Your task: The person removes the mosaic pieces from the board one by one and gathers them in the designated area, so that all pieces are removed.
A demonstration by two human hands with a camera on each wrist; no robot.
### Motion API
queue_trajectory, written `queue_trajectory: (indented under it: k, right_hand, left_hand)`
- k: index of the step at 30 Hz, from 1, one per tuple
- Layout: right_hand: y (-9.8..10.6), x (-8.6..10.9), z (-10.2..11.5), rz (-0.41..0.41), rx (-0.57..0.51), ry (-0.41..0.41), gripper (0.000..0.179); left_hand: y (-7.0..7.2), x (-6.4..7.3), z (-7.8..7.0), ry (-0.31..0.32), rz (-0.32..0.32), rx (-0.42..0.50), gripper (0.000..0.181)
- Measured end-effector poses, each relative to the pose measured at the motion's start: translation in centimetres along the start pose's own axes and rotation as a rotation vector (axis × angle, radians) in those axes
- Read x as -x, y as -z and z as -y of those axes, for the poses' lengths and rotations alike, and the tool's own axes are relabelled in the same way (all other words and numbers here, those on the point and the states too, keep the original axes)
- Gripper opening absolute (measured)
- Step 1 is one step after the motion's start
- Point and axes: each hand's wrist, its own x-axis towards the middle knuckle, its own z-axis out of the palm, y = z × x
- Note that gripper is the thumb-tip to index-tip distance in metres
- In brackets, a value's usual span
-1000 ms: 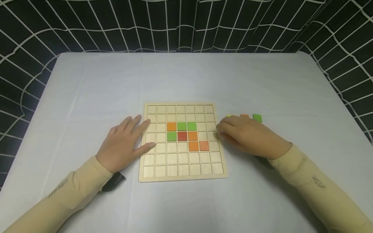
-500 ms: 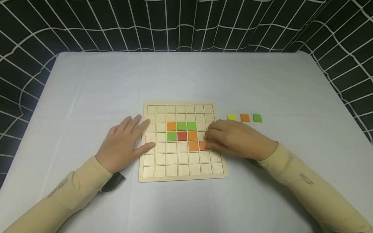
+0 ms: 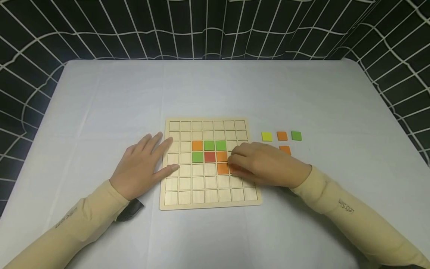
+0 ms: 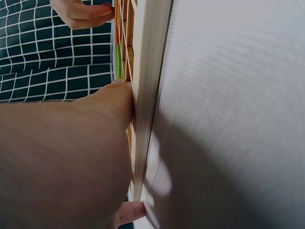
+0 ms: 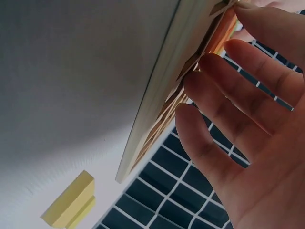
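Note:
A square wooden grid board (image 3: 197, 195) lies on the table. On it sit several square tiles, among them a red tile (image 3: 209, 157), a green tile (image 3: 198, 157) and an orange tile (image 3: 223, 168). My left hand (image 3: 140, 168) rests at the board's left edge, its fingers spread and its thumb over the frame. Over the board's right part, my right hand (image 3: 263, 163) touches down around another orange tile (image 5: 224, 31), mostly covered by the fingers in the head view. In the right wrist view these fingers are gently bent and apart; I see no lifted tile.
Right of the board lie a yellow tile (image 3: 267, 136), an orange tile (image 3: 282, 136) and a green tile (image 3: 296, 136) in a row. Another loose orange tile (image 3: 284, 150) lies just below them. Dark cloth with white grid lines (image 3: 215, 33) hangs behind the white table (image 3: 215, 89).
My right hand has moved left from beside the board onto its right part, uncovering the loose tiles on the table. The left hand has stayed still.

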Motion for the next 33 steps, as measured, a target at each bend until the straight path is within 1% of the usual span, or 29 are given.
queue_trajectory:
  k: [7, 12, 19, 27, 33]
  right_hand:
    - [0.08, 0.01, 0.33, 0.011, -0.005, 0.013, 0.01]
    - [0.13, 0.25, 0.35, 0.025, -0.015, 0.039, 0.014]
    - [0.24, 0.55, 0.42, 0.029, -0.031, 0.033, 0.018]
    - [0.25, 0.73, 0.46, 0.04, -0.013, 0.026, 0.019]
    - [0.17, 0.81, 0.56, 0.014, -0.01, 0.04, 0.02]
  left_hand:
    - [0.08, 0.06, -0.04, 0.001, -0.002, 0.005, 0.07]
    - [0.12, 0.11, -0.04, 0.0, -0.003, 0.005, 0.07]
    - [0.08, 0.09, 0.01, -0.009, -0.009, -0.003, 0.07]
    - [0.19, 0.03, -0.02, 0.007, 0.021, -0.002, 0.071]
    - [0.26, 0.03, -0.07, 0.011, 0.03, 0.002, 0.072]
